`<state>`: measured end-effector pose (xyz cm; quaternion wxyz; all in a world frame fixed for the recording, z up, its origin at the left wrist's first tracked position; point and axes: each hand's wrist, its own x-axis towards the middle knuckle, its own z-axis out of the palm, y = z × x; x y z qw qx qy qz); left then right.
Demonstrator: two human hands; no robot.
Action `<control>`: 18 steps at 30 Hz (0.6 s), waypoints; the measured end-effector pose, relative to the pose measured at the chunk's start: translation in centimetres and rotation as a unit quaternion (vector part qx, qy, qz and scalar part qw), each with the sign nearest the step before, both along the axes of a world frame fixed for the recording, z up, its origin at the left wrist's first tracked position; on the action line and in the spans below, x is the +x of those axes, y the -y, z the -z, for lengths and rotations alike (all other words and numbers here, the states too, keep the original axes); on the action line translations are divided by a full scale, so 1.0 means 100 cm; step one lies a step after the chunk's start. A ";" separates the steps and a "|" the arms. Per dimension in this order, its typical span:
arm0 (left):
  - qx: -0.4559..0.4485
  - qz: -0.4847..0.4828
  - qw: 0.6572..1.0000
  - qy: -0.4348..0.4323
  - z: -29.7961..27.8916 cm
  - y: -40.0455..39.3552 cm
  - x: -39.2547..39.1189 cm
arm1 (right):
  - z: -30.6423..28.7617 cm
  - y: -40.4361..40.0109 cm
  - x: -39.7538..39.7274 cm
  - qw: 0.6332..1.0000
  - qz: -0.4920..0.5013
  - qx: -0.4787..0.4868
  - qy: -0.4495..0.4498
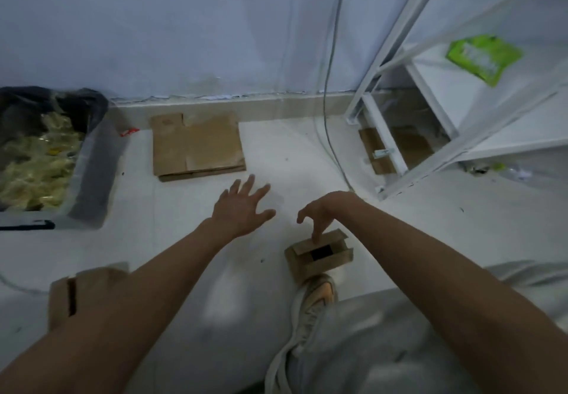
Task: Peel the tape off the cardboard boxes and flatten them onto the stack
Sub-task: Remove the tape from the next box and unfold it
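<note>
Sitting on floor by shoe, small box has top flaps ajar, dark gap showing. Right hand above it, fingers curled loose, one fingertip touching flap, nothing gripped. Left hand spread flat, fingers apart, hovering over floor, holding nothing. Box looks light, thin, stiff cardboard; likely skids if pushed; best pinch flap edge or clamp both side walls. Tape not visible. Flat stack against wall, well apart. Second box under left forearm. Bin far left.
</note>
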<state>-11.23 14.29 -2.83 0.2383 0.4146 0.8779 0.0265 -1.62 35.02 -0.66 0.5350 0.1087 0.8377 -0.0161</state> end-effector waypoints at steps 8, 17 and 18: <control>-0.006 0.003 0.998 0.069 -0.010 -0.015 0.058 | 0.031 0.003 0.072 0.986 0.051 -0.028 -0.158; 0.035 -0.119 0.985 0.120 -0.007 0.064 0.048 | 0.017 0.041 0.055 0.937 -0.002 0.012 -0.350; 0.055 -0.143 0.981 0.120 -0.007 0.077 0.045 | 0.012 0.047 0.047 0.929 0.010 0.004 -0.370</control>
